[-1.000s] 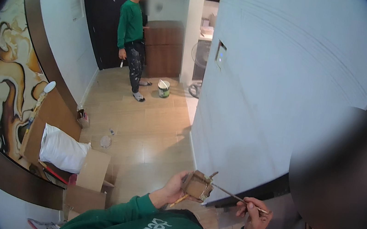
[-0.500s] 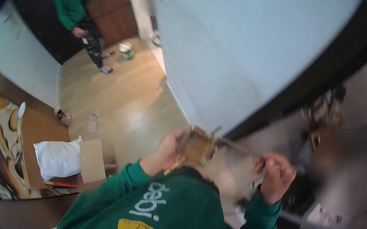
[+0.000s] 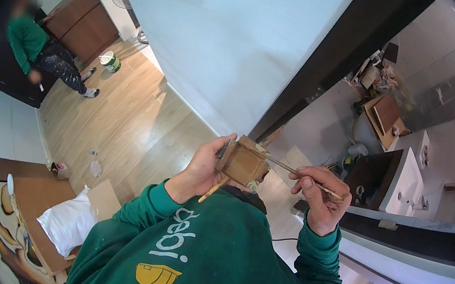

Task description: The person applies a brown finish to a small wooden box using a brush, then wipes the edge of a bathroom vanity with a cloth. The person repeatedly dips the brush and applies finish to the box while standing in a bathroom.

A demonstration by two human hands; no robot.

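In front of my chest my left hand grips a small brown open-topped box, thumb at its upper left edge. What lies inside is brown and hard to make out. Below the box a yellowish wooden stick juts out toward my body; its other end is hidden. My right hand is closed around a long thin rod, perhaps a fine brush, pinched between thumb and fingers. The rod's far end reaches the box's right edge; whether it touches, I cannot tell.
A pale blue door stands ahead beside a dark frame. To the right is a room with a white sink. At lower left a white bag rests on cardboard. Far left, a person in green stands near a paint bucket.
The view has swung to the right, so the person and bucket appear farther left. The rod and box stay in my hands, and my right hand sits slightly closer to the box.
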